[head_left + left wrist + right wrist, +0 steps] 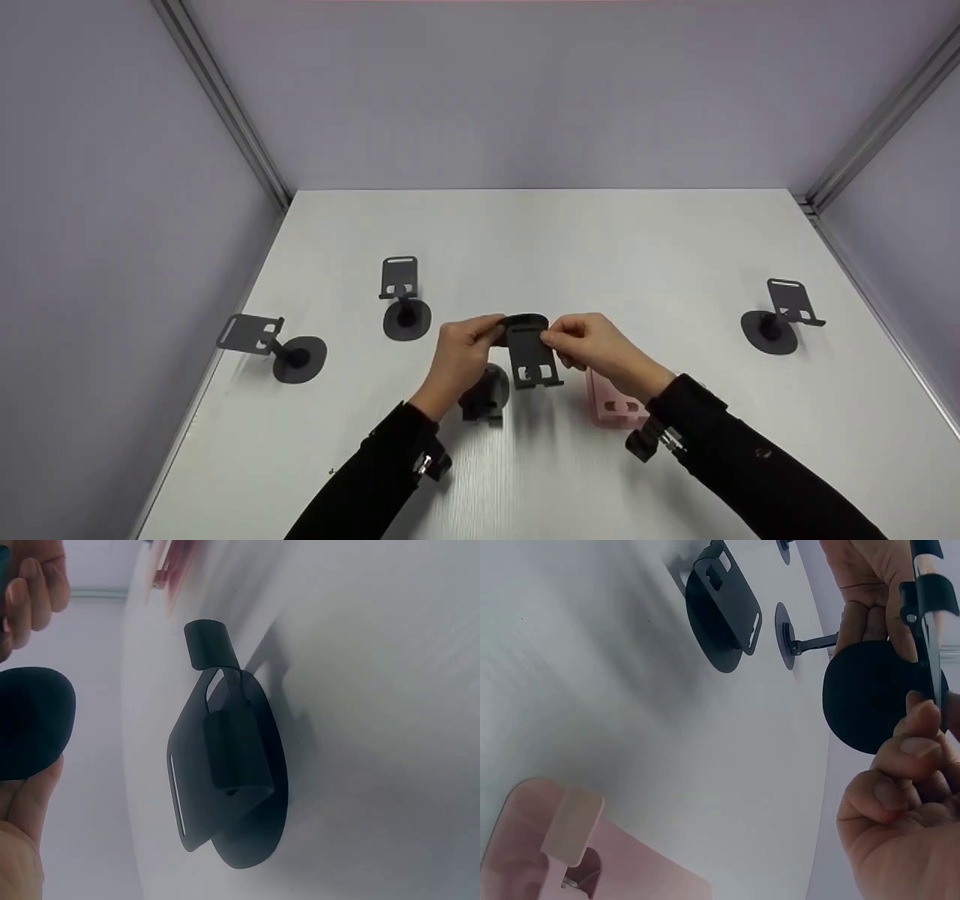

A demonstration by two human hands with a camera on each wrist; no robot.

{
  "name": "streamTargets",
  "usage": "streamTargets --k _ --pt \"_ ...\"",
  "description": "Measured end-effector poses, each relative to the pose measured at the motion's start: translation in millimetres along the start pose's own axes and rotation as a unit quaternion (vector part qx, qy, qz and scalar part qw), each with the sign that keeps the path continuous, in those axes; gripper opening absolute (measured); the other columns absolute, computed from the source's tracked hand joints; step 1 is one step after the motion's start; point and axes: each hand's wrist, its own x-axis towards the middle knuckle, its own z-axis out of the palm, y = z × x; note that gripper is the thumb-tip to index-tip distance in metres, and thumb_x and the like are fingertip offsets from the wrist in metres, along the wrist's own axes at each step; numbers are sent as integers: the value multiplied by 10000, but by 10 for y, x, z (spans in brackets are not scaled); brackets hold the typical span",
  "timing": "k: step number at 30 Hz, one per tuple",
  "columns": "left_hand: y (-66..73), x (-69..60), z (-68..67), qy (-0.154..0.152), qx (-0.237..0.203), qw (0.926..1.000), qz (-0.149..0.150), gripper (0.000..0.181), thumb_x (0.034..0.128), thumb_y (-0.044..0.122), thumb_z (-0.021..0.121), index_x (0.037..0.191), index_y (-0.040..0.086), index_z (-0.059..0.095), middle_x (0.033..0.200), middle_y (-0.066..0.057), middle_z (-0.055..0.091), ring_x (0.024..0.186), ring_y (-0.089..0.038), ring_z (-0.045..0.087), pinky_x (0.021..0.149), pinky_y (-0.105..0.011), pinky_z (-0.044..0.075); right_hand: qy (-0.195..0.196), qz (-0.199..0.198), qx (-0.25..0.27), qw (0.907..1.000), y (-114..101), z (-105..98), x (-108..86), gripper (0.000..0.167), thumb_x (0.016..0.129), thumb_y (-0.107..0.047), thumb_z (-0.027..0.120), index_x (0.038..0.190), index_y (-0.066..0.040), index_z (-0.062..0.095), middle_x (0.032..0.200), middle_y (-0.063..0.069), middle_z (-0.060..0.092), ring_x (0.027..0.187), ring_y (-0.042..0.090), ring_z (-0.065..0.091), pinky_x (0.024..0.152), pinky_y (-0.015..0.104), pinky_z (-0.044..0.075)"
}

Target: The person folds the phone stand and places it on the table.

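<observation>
Both hands hold a dark grey phone stand (529, 354) above the middle of the table. My left hand (461, 354) pinches its rounded base (859, 697) between thumb and fingers. The right hand (600, 346) pinches the side edge of its slotted plate between thumb and fingertips. Below the left hand, a second dark phone stand (236, 757) lies folded down on the table, plate close to its base. Partly hidden under the right hand and wrist is a pink phone stand (613, 411), also folded flat.
Unfolded dark phone stands stand on the white table (600, 247): one at far left (298, 361), one at back left (406, 319) and one at right (769, 334). Grey walls (540, 97) enclose the table at the back and sides.
</observation>
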Motion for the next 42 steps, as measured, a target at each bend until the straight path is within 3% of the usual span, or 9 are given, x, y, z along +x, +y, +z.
streamTargets --k 7,20,28,42 --pt "7 26 -49 87 22 9998 -196 160 957 4 672 1076 -4 779 1015 -122 779 903 -232 758 785 -337 612 -342 -61 130 9993 57 -8 -46 272 984 -236 693 923 27 661 666 -11 541 598 91 458 550 207 373" --pt "20 37 -71 191 199 9990 -361 163 982 40 655 1085 30 781 996 -97 784 869 -202 761 727 -318 592 -742 -154 249 9968 95 6 -79 178 972 -154 688 940 20 664 697 -3 574 604 90 466 553 200 388" --pt "54 16 -63 331 119 9980 -520 157 961 22 673 1073 -14 777 1004 -141 777 898 -249 760 769 -367 618 -624 -168 -196 9977 83 37 -89 135 984 -139 666 918 -22 647 695 -28 567 608 85 465 562 206 389" --pt "92 9 -53 386 -168 9937 -1042 148 941 19 698 1058 -17 782 995 -140 777 881 -235 747 757 -309 605 -437 -217 -726 9962 99 91 -101 151 979 -152 667 909 -23 630 705 -26 559 622 97 464 556 204 385"
